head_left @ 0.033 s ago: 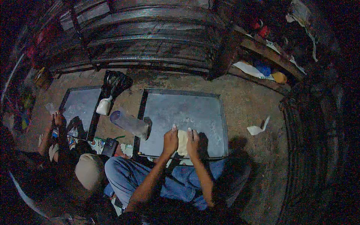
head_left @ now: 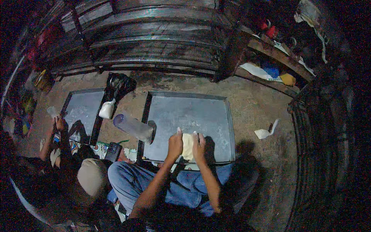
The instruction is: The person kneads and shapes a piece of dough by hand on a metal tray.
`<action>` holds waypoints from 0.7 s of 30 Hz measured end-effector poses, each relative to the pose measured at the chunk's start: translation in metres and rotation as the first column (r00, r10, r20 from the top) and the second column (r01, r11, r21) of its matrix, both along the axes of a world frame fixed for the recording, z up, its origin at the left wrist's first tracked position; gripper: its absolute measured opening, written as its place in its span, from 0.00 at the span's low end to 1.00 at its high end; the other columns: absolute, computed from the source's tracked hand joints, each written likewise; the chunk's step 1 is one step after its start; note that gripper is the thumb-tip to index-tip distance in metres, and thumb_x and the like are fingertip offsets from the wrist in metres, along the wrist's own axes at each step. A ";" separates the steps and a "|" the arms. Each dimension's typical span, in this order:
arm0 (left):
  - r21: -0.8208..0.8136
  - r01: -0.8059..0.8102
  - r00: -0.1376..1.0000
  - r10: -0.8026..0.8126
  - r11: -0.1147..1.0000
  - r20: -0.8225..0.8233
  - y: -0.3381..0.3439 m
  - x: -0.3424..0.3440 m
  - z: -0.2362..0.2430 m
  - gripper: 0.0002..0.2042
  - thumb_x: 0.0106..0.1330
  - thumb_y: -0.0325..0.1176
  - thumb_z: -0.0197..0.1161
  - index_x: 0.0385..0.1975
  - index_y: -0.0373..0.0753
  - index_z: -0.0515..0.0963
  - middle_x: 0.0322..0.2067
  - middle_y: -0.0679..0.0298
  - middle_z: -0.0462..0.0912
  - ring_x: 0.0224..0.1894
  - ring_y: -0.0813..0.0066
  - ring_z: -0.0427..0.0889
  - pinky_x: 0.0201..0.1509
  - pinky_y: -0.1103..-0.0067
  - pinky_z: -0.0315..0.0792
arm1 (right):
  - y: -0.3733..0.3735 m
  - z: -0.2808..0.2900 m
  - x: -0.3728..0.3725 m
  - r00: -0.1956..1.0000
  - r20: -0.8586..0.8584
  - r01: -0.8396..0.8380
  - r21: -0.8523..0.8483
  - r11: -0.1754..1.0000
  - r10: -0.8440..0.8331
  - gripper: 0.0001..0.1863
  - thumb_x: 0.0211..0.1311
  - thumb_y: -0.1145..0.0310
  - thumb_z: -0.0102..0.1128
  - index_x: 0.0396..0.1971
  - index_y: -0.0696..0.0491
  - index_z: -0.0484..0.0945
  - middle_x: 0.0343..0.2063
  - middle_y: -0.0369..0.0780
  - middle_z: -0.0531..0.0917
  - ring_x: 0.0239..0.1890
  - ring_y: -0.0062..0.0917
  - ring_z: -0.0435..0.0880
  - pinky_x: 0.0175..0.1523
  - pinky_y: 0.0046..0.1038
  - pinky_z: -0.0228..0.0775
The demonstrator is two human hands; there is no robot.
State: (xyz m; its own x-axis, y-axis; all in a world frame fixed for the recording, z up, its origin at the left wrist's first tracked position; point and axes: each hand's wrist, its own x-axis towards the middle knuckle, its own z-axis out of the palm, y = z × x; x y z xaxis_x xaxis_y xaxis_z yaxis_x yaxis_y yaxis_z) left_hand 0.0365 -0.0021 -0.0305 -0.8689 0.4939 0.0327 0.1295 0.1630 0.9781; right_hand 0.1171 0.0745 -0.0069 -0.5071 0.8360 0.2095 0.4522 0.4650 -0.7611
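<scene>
Two hands in play: the left hand and right hand are gripping one cream-coloured piece from either side, fingers curled, thumbs up, at the near part of the large grey tray; contact with the tray unclear. One translucent cylinder is extending over the tray's left rim. Left of the tray, one smaller tray and one phone are lying; right, one white scrap.
</scene>
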 end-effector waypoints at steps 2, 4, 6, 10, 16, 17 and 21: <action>0.003 0.028 0.999 -0.028 1.000 -0.016 0.000 -0.004 0.000 0.25 0.72 0.44 0.42 0.15 0.30 0.62 0.12 0.60 0.58 0.19 0.75 0.57 0.23 0.71 0.56 | 0.001 0.029 0.007 0.997 0.017 -0.080 0.014 0.997 0.080 0.18 0.63 0.56 0.49 0.25 0.57 0.73 0.19 0.51 0.75 0.21 0.48 0.73 0.27 0.42 0.61; 0.043 0.201 0.966 -0.206 0.979 0.159 0.001 -0.005 0.012 0.24 0.71 0.47 0.43 0.20 0.32 0.66 0.15 0.66 0.62 0.19 0.77 0.59 0.24 0.72 0.58 | 0.006 0.027 0.008 0.997 -0.033 -0.065 0.044 0.997 0.067 0.15 0.62 0.59 0.52 0.23 0.57 0.73 0.18 0.51 0.75 0.20 0.49 0.72 0.26 0.42 0.60; 0.108 0.345 0.874 -0.361 0.932 0.324 -0.004 -0.006 0.023 0.23 0.70 0.50 0.45 0.24 0.35 0.70 0.17 0.71 0.65 0.20 0.79 0.60 0.24 0.74 0.59 | 0.017 0.006 0.008 0.996 -0.092 -0.001 0.065 0.998 0.007 0.13 0.61 0.63 0.54 0.23 0.57 0.73 0.19 0.51 0.75 0.21 0.49 0.72 0.26 0.43 0.59; 0.031 0.537 0.835 -0.536 0.843 0.126 -0.010 -0.004 0.024 0.14 0.57 0.35 0.66 0.39 0.36 0.75 0.27 0.70 0.77 0.26 0.82 0.72 0.32 0.79 0.69 | 0.050 -0.042 0.012 0.973 0.223 -0.021 0.347 0.937 -0.061 0.16 0.63 0.56 0.48 0.30 0.53 0.78 0.20 0.48 0.78 0.24 0.45 0.75 0.31 0.43 0.64; 0.122 0.450 0.858 -0.466 0.885 0.217 -0.010 -0.007 0.021 0.13 0.53 0.25 0.67 0.39 0.31 0.77 0.34 0.67 0.82 0.35 0.82 0.78 0.42 0.81 0.73 | 0.062 -0.044 0.009 0.988 -0.152 -0.049 -0.400 0.915 -0.014 0.22 0.68 0.52 0.41 0.39 0.55 0.75 0.30 0.45 0.80 0.34 0.38 0.79 0.39 0.35 0.70; 0.182 0.457 0.847 -0.488 0.871 0.209 -0.009 -0.009 0.018 0.13 0.53 0.25 0.67 0.40 0.32 0.77 0.35 0.67 0.82 0.35 0.81 0.78 0.42 0.81 0.73 | 0.070 -0.061 0.009 0.958 -0.286 -0.141 -0.576 0.805 -0.036 0.23 0.68 0.51 0.40 0.41 0.55 0.75 0.33 0.43 0.80 0.36 0.35 0.80 0.41 0.34 0.71; 0.300 0.439 0.801 -0.520 0.847 0.298 -0.010 -0.014 0.029 0.14 0.56 0.29 0.66 0.42 0.33 0.77 0.34 0.67 0.82 0.36 0.79 0.79 0.45 0.80 0.73 | 0.091 -0.101 0.017 0.903 -0.420 -0.398 -0.739 0.543 0.090 0.21 0.62 0.55 0.51 0.44 0.57 0.74 0.38 0.40 0.81 0.39 0.27 0.80 0.46 0.30 0.72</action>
State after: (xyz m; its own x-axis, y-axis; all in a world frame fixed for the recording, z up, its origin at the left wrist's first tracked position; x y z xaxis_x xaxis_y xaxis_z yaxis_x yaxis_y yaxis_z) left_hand 0.0229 -0.0120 -0.0012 -0.4922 0.8667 -0.0808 -0.2238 -0.0363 0.9740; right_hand 0.1336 0.1658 -0.1075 -0.7568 0.5833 -0.2949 0.1003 -0.3422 -0.9343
